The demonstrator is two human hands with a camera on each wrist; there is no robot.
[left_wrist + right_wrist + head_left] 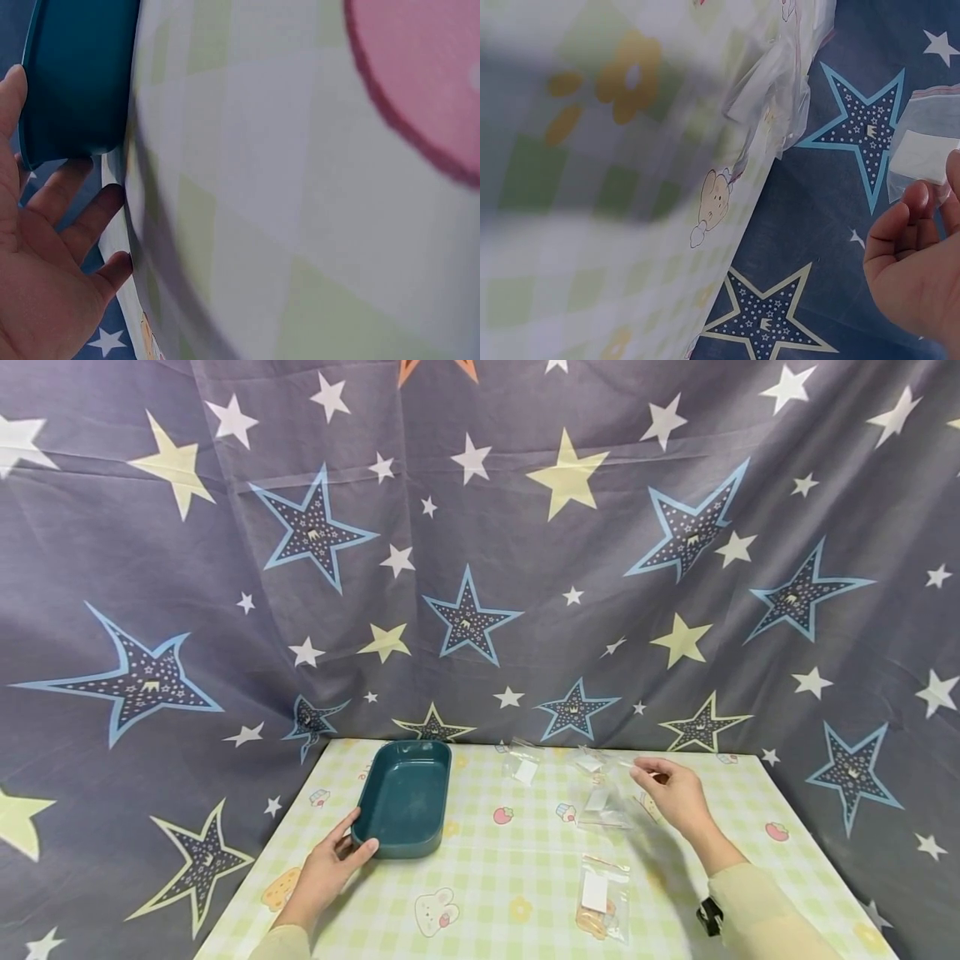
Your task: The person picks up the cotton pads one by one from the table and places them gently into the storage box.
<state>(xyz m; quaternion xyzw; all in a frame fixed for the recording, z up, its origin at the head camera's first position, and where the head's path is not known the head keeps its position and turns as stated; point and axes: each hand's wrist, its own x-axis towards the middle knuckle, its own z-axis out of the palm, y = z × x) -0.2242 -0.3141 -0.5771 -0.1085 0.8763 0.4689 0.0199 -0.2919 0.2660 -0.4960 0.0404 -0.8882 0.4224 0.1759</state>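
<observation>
**Left hand on the tray, right hand lifting a clear bag**

My left hand (330, 867) rests against the near short end of the deep teal oblong plastic tray (405, 795), which sits on the bench (510, 868) under its green-and-white checked cloth with small cartoon prints. My thumb lies along the tray's end wall while the other fingers (90, 217) stay straight and loosely spread just below its rim; nothing is clasped in them.

My right hand (675, 793) is raised a little above the bench, on the far side from the tray. Its fingers pinch the top corner of a small clear zip-top plastic bag (603, 802) with a white label, which hangs down and to the left of the fingertips. In the right wrist view the pinch itself is half hidden, so I take the hold from the head view; only the curled fingers (900, 225) and the bag's labelled face beside them show there.

Just beyond my right fingertips, towards the back edge of the bench, lies a second clear bag with a white label (522, 767). Nearer to me than the right hand, a third clear bag holding something orange-brown (600, 897) lies flat on the cloth. A grey-blue star-printed fabric backdrop (480, 552) hangs behind the bench.
</observation>
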